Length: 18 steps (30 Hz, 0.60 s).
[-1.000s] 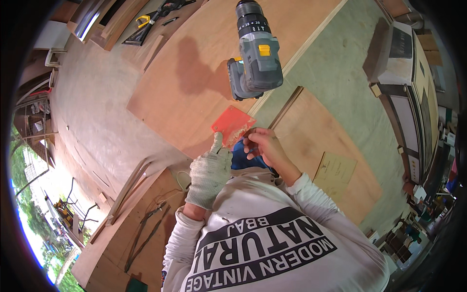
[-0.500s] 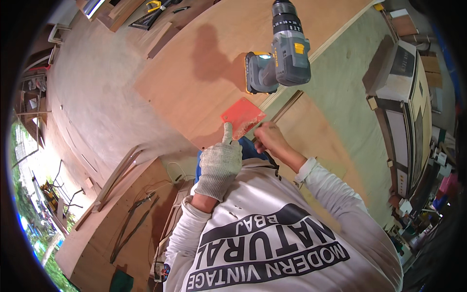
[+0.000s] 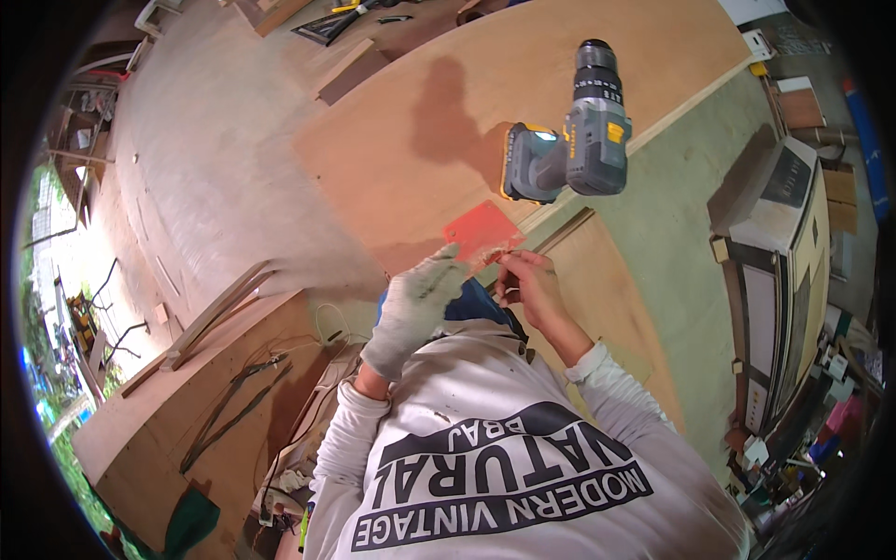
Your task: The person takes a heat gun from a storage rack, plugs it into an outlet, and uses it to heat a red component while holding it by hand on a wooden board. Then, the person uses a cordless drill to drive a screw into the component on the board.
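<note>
My left hand [image 3: 411, 303], in a pale knitted glove, grips the near left edge of a thin red plastic scraper [image 3: 479, 230]. Crumbly pale residue coats the scraper's near right edge. Bare, my right hand [image 3: 537, 283] has its fingers pinched together at that soiled edge; whatever lies between the fingertips is hidden or too small to name. Just beyond the scraper, a grey and black cordless drill [image 3: 597, 140] with yellow details stands on its battery, on a large plywood panel [image 3: 373, 149].
A narrower plywood piece [image 3: 607, 289] lies to the right. At the lower left is a wooden surface [image 3: 224, 383] with cables and wood strips. A boxy machine or cabinet [image 3: 775, 271] stands at far right. Wood offcuts [image 3: 353, 70] and tools lie at the far edge.
The view has shifted, so the drill and panel appear lower and further right. My right hand has come up to the scraper's soiled edge; my left still has the scraper.
</note>
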### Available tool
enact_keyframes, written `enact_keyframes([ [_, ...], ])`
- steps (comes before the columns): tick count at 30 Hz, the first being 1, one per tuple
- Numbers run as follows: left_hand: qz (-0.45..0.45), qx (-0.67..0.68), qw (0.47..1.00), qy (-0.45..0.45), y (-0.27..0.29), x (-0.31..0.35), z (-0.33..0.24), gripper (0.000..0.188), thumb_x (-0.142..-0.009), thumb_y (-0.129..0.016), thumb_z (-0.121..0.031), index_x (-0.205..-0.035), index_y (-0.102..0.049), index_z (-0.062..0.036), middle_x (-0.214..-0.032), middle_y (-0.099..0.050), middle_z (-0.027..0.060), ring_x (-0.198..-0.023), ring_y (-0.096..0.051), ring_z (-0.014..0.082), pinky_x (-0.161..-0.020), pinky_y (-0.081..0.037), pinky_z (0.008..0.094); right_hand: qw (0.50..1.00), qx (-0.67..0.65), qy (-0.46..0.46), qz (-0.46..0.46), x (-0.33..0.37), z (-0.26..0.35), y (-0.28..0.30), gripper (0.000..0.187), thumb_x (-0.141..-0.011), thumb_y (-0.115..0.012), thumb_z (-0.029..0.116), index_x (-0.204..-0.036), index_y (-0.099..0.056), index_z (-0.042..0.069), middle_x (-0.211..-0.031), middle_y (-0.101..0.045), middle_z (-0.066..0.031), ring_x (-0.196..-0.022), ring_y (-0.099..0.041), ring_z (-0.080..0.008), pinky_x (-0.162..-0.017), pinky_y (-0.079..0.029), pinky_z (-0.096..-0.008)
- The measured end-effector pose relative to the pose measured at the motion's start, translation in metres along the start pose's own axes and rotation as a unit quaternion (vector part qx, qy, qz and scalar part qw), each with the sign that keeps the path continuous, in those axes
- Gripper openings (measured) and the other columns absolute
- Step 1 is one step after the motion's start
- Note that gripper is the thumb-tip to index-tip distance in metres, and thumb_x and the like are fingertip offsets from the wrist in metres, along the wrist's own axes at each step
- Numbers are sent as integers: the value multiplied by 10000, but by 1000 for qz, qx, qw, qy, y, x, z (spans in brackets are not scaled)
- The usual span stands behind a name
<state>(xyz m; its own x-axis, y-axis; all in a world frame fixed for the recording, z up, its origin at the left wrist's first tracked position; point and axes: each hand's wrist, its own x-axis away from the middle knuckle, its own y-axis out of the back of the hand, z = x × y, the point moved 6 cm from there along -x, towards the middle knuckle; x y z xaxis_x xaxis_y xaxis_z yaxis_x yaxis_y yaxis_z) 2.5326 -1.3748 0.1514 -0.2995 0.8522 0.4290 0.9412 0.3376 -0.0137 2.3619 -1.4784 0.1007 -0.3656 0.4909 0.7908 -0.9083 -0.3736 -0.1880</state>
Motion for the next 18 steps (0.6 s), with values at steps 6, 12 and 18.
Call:
enact_keyframes([
  [6,-62,374,925,-24,53,30,7,431,-1066,-529,-315,-1307,-601,35,-1121,-663,99,-1032,-659,228,-917,-553,402,993,118,-17,23,21,2,-4,184,-984,-625,188,-982,-653,6,-727,-617,-39,-545,-579,-118,-457,-479,-269],
  [12,-79,480,873,-22,67,50,11,403,-1059,-557,-275,-1334,-589,17,-1030,-682,75,-997,-665,226,-960,-528,407,968,187,117,124,54,20,-86,228,-974,-662,133,-1157,-677,-3,-792,-639,-35,-644,-597,-95,-553,-496,-239],
  [18,-60,587,807,-35,138,73,36,352,-1046,-571,-188,-1336,-575,11,-1094,-694,132,-1012,-672,259,-964,-540,418,827,308,416,219,100,30,-238,366,-857,-787,59,-1197,-665,6,-1015,-625,-69,-789,-616,-124,-680,-532,-264],
])
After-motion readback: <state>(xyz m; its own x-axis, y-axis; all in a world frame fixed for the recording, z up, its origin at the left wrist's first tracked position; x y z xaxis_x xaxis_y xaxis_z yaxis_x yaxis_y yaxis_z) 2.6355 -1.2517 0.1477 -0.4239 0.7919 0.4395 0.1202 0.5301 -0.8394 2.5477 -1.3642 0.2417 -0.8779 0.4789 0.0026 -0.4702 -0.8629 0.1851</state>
